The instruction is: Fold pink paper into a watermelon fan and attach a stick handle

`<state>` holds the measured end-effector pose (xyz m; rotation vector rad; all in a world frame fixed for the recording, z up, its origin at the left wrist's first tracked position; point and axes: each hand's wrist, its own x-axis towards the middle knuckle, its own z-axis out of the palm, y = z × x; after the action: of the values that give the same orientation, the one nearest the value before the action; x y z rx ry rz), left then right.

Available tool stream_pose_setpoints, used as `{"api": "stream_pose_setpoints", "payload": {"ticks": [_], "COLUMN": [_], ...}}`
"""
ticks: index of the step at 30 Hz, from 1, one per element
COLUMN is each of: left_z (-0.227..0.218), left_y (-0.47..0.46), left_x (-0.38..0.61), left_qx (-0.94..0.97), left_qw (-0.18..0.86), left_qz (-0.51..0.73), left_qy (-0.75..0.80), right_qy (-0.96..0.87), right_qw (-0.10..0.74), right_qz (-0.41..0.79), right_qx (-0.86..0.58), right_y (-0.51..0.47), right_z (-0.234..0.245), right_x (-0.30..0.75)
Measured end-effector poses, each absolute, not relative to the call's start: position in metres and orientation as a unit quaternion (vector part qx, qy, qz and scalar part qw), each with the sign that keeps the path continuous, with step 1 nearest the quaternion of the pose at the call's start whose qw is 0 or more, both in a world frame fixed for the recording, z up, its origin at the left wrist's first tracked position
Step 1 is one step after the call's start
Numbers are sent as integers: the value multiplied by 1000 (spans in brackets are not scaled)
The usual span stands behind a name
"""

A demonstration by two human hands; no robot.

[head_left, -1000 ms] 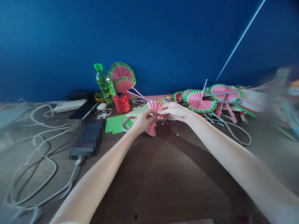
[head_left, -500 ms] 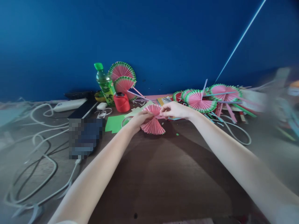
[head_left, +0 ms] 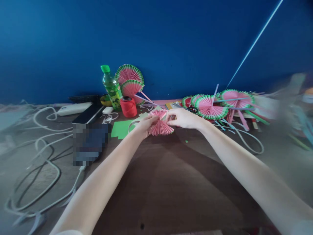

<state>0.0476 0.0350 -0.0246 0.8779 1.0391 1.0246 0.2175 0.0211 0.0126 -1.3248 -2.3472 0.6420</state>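
A pink pleated paper fan [head_left: 161,128], spread out above and below a pinched middle, is held just over the desk. My left hand [head_left: 146,125] is closed on its left side near the centre, thumb on the folds. At the fan's right side, the fingers of my right hand [head_left: 176,118] are pinched together by the centre; they appear to grip the fan's edge, though the fingertips are partly hidden. Behind my left hand lie green paper sheets [head_left: 120,128].
Finished pink-and-green fans [head_left: 211,107] lie in a heap at the right; others [head_left: 129,75] lean on the blue wall. A green-capped bottle [head_left: 111,88] and a red container [head_left: 128,107] stand left of centre. A blurred-out phone [head_left: 91,143] and white cables [head_left: 57,173] cover the left side.
The lower half of the fan has risen slightly. My right hand's fingers have curled in closer to its centre. The whole view has shifted a little.
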Motion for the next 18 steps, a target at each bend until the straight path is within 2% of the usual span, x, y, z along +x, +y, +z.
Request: {"api": "stream_pose_setpoints", "payload": {"ticks": [5,13,18], "left_z": [-25,-28,-27], "left_y": [35,31,30], "left_x": [47,52,52], "left_qx": [397,480,521], "left_qw": [664,603,571], "left_qz": [443,433,404], "left_qy": [453,469,490], "right_qy": [-845,-865,-863], "right_qw": [177,276,290], "right_qz": [197,132,117], "right_qx": [-465,-397,-397], "right_y": [22,24,24], "right_z": [11,8,7], "right_x": [216,217,216]}}
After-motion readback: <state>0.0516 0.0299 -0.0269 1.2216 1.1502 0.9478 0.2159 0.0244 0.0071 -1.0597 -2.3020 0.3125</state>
